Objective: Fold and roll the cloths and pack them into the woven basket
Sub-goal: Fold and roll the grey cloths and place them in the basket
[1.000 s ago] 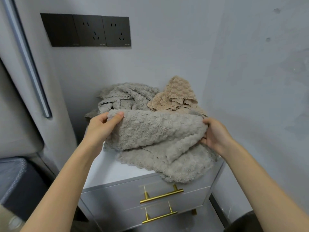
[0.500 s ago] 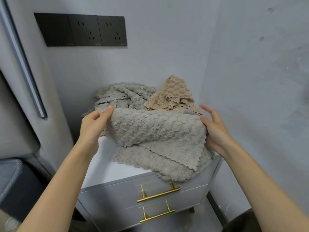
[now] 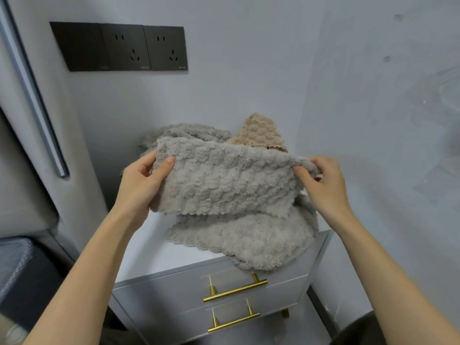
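Upper left of the frame, black sockets [image 3: 119, 47] sit on the wall. Left of centre, the left hand [image 3: 142, 185] grips one end of a grey cloth [image 3: 224, 180] — thumb in front, fingers behind. The cloth spans mid-frame, held above a second cloth [image 3: 244, 240] that lies on the white cabinet [image 3: 149, 257] and hangs over its front edge. Behind, a beige cloth [image 3: 258, 133] pokes up. Right of centre, the right hand [image 3: 323, 185] pinches the other end.

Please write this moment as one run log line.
step: fold; left hand: grips grey cloth, left end; right hand: pinches right end; position: held above cloth pile on drawer cabinet
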The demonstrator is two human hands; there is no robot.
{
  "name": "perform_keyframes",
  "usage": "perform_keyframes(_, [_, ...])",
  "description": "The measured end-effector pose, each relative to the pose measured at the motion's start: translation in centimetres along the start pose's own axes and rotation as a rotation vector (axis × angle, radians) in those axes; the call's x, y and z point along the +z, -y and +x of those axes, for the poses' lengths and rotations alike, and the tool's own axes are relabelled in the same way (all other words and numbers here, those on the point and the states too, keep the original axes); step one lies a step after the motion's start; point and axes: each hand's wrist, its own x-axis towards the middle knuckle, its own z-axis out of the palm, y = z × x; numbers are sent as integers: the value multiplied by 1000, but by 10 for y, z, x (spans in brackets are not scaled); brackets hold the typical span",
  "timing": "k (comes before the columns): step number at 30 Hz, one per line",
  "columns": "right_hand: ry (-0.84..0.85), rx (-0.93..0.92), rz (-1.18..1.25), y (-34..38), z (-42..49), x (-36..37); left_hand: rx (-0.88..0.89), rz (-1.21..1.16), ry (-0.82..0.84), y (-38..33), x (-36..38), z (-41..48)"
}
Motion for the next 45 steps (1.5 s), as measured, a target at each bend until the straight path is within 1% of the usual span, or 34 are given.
perform_keyframes(1, [-21,39,81,2,2,-1,8,-48,4,-3,0,0])
perform_keyframes(2, [-32,102,212,5,3,-2,6,-86,14,-5,0,-1])
perform_keyframes(4, [-49,240,478,9,5,-4,-47,-88,49,-6,1,-1])
perform_keyframes(5, [-68,290,538,9,6,-5,-94,-61,68,-4,2,-2])
perform_keyframes(6, [-82,319,538,7,8,-4,-148,-34,84,-1,3,-1])
perform_keyframes(8, [-72,360,423,0,12,1,-266,9,99,6,4,0])
perform_keyframes(9, [-48,379,347,-4,13,5,-294,71,100,11,4,1])
perform_keyframes(11, [17,424,199,-16,17,14,-290,271,95,20,6,4])
perform_keyframes(13, [90,425,46,-25,18,21,-285,426,109,27,9,5])
perform_keyframes(15, [151,337,-83,-27,15,23,-287,519,160,35,11,7])
perform_keyframes(16, [152,273,-146,-28,13,23,-280,562,186,37,11,7])
perform_keyframes(18, [92,156,-311,-28,8,19,-283,614,195,39,11,7])
perform_keyframes(20, [73,132,-461,-27,2,13,-305,658,179,41,10,6])
perform_keyframes(21, [111,160,-516,-28,0,10,-308,669,169,41,10,6])
perform_keyframes(23, [263,236,-619,-30,-6,5,-284,674,150,41,12,4])
perform_keyframes(25, [395,266,-649,-33,-9,2,-266,667,111,42,13,4])
perform_keyframes(27, [437,276,-597,-34,-10,1,-248,665,77,43,15,3])
perform_keyframes(30, [449,295,-475,-31,-8,2,-225,646,65,44,18,3])
perform_keyframes(32, [413,279,-426,-29,-7,3,-217,610,32,46,18,3])
perform_keyframes(34, [315,271,-348,-25,-5,3,-213,534,-9,45,19,3])
perform_keyframes(36, [247,303,-204,-21,-3,2,-228,453,-37,41,19,3])
perform_keyframes(38, [270,360,-40,-19,-4,1,-261,404,-33,39,18,3])
perform_keyframes(39, [298,389,-1,-20,-5,2,-278,384,-29,39,18,3])
perform_keyframes(41, [301,407,-8,-23,-6,5,-302,349,-25,38,18,2])
perform_keyframes(45, [132,254,-83,-26,-2,3,-289,314,-28,37,18,0])
